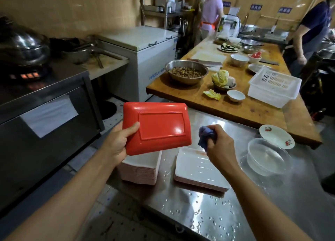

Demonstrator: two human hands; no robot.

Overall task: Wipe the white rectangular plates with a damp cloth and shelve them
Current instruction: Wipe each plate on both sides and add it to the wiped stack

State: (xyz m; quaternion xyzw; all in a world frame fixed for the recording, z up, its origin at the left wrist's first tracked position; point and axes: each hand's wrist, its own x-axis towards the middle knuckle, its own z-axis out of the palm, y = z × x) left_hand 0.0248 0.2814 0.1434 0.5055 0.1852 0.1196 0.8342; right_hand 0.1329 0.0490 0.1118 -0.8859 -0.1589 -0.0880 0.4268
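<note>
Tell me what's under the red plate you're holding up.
Below the red plate, held by the left hand, stands a tall stack of plates on the steel table. The plate covers the stack's top, so its upper face cannot be seen.

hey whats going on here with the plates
A person is cleaning rectangular plates at a wet steel counter. The left hand holds one plate tilted up, its red underside facing the camera. The right hand grips a bunched blue cloth just beside it. Below sit a tall stack of plates and a shorter stack, white sides up. Nothing shows a shelf yet.
</note>
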